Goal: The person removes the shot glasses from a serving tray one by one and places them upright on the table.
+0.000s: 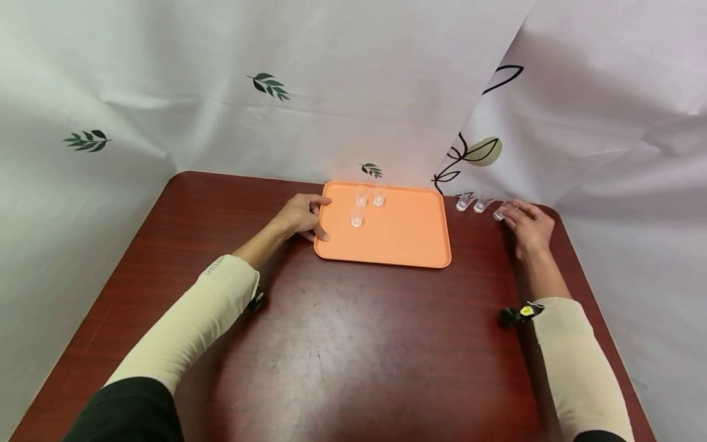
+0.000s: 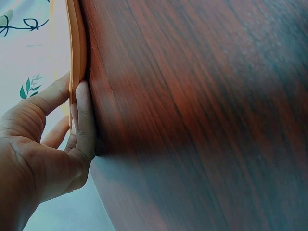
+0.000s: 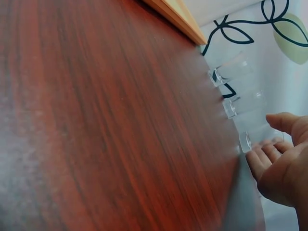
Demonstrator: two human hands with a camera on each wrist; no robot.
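An orange tray lies at the back of the table, with three small clear plastic cups standing on its left half. My left hand grips the tray's left edge; in the left wrist view, fingers lie on both sides of the tray rim. At the back right, my right hand is around a clear cup standing on the table. The right wrist view shows its thumb and fingers spread on either side of that cup, with a gap at the thumb. Whether the fingertips touch the cup is unclear.
Two more clear cups stand in a row between the tray and my right hand. The dark red wooden table meets a white curtain with leaf prints along its back and right edges.
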